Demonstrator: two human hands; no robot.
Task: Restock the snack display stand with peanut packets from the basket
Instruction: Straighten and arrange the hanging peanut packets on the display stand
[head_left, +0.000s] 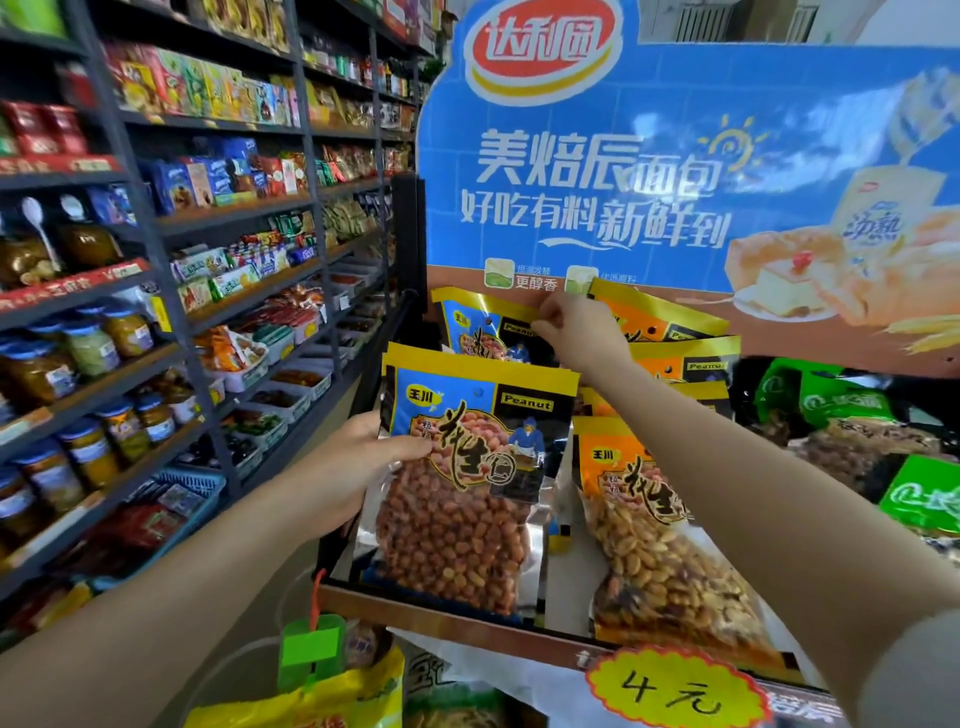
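My left hand (358, 462) grips the left edge of a blue-and-yellow peanut packet (467, 483) and holds it upright at the front of the display stand's tray (457, 618). My right hand (576, 332) reaches further back and pinches the top edge of another blue peanut packet (483, 327) standing behind. Orange peanut packets (654, 519) fill the row to the right, front to back. Low at the bottom left, a basket with a green handle (311, 649) hangs from my left forearm, with yellow packets (332, 701) showing inside.
Green snack packets (831, 415) lie on the stand's right side. A blue bread poster (675, 156) backs the stand. A yellow price tag (675, 691) hangs on the front rim. Dark shelves (171, 291) of jars, boxes and trays run along the left, leaving a narrow aisle.
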